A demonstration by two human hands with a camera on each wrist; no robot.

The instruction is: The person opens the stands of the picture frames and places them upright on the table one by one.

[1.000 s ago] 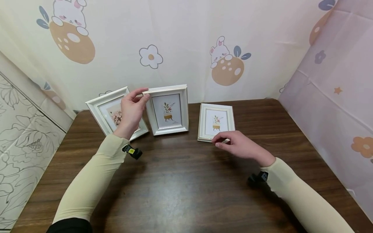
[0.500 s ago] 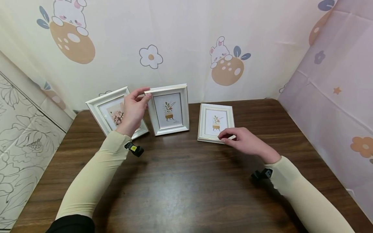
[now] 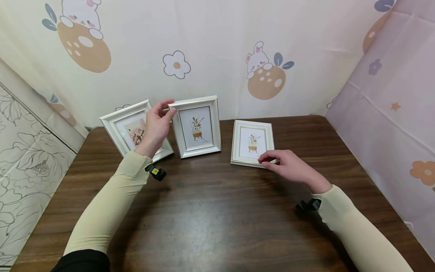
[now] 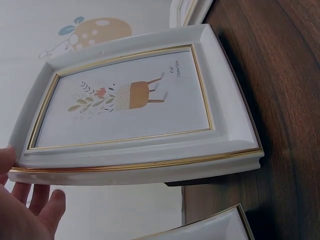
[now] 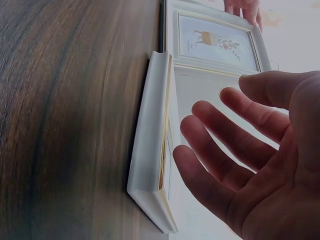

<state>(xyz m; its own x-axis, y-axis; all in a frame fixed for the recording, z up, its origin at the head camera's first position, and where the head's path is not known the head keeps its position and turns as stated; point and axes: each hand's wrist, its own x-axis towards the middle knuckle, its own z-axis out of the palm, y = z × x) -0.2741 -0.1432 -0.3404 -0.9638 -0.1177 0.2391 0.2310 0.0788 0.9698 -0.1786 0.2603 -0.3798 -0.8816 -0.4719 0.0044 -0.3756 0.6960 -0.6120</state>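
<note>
A white picture frame [image 3: 195, 126] with a potted-plant print stands upright at the back of the table. My left hand [image 3: 156, 126] pinches its upper left corner, thumb in front and fingers behind, as the left wrist view also shows. To the right, a second white picture frame [image 3: 252, 142] with a like print lies flat, face up. Over its lower right corner hovers my right hand [image 3: 283, 164]; in the right wrist view its fingers [image 5: 215, 150] are loosely bent with nothing between them. Partly behind my left hand, a third picture frame [image 3: 136, 132] with a pink-flower print leans tilted.
A dark wooden table [image 3: 204, 211] lies under everything. Behind the frames hangs a pale curtain [image 3: 217, 41] printed with rabbits and flowers, close to the table's back edge. More patterned cloth [image 3: 401, 124] runs along the right side.
My left hand has shifted the upright picture frame slightly to the right. My right hand has drawn back a little rightward over the lying frame, showing more of its lower edge.
</note>
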